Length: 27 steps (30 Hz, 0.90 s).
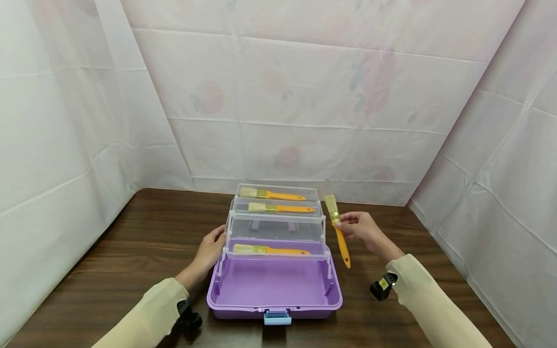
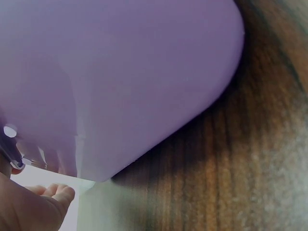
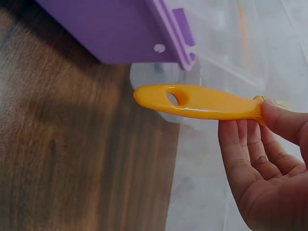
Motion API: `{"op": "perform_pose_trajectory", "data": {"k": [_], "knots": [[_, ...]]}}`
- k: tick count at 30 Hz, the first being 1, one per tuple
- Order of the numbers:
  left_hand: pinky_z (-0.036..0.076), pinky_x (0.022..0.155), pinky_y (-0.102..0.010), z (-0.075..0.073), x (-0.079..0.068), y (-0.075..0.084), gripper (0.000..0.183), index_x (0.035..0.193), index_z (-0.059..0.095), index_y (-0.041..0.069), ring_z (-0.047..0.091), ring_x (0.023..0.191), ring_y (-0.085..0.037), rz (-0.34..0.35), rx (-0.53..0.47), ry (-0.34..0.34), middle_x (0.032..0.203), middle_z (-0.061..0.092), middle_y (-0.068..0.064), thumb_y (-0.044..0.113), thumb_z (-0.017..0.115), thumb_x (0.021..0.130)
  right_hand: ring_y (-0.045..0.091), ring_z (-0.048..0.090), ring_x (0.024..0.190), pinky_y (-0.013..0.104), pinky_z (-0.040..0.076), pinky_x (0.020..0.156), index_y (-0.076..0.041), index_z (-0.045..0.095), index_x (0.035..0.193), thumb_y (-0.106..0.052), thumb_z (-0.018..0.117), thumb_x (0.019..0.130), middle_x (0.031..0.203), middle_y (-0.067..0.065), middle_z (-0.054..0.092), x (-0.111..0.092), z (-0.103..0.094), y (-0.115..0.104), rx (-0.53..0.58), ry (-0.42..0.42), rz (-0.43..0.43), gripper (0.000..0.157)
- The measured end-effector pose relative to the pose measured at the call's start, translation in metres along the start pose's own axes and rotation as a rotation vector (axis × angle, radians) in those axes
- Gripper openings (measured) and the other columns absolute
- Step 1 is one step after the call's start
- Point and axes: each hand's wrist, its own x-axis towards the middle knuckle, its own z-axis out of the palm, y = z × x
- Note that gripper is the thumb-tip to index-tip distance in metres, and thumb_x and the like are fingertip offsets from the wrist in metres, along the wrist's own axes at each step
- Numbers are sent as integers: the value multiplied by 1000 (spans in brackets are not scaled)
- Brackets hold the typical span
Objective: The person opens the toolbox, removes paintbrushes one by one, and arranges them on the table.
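Dark wood tabletop (image 1: 174,217), pale printed sheets (image 1: 278,87) along the back and sides. Purple box (image 1: 274,285) sits open, clear tiers fanned up behind. My right hand (image 1: 361,226) pinches a yellow brush (image 1: 343,246) near its ferrule, just off the box's right side. Left hand (image 1: 210,251) is at the tiers' left edge; can't tell if its fingers grip. Three other brushes (image 1: 287,251) lie in tiers. Reads like mid-transfer, probably loading the brushless tier (image 1: 274,229): next calls for leveling the brush and clearing the tier wall. Bare wood both sides; sheet close behind the top tier.
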Motion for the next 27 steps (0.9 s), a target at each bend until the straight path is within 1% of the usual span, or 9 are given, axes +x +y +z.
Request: {"op": "perform_pose_trajectory", "data": {"k": [7, 13, 17, 21, 27], "knots": [[35, 91, -38, -1, -1, 2, 45, 131, 32, -8, 43, 109, -28, -2, -6, -1, 125, 44, -25, 17, 35, 94, 17, 60, 69, 39, 51, 68, 9, 52, 105, -9, 60, 83, 80, 6, 61, 2, -4, 13, 29, 5, 29, 30], [36, 91, -38, -2, 0, 1, 44, 131, 33, -8, 44, 109, -28, -1, -4, 0, 124, 44, -25, 17, 35, 94, 15, 59, 67, 40, 51, 68, 9, 53, 106, -11, 61, 82, 80, 7, 61, 5, -7, 24, -12, 24, 42, 33], [37, 91, -39, -2, 0, -1, 44, 131, 32, -7, 44, 109, -28, -9, -13, -1, 124, 44, -24, 17, 35, 94, 16, 59, 66, 39, 51, 66, 11, 53, 107, -11, 62, 81, 78, 6, 62, 7, -8, 31, -2, 19, 55, 35], [36, 92, -40, -2, 0, -1, 45, 131, 32, -7, 43, 110, -29, -11, -5, 0, 125, 44, -24, 17, 35, 94, 16, 59, 65, 40, 51, 66, 12, 52, 107, -9, 62, 81, 75, 5, 61, 9, -7, 38, 26, 15, 70, 35], [37, 91, -39, -1, 1, -2, 45, 131, 33, -7, 44, 108, -28, -6, -10, 2, 124, 45, -24, 17, 36, 94, 16, 58, 64, 37, 52, 64, 11, 53, 105, -9, 63, 80, 74, 5, 62, 11, -4, 46, 32, 32, 104, 34]]}}
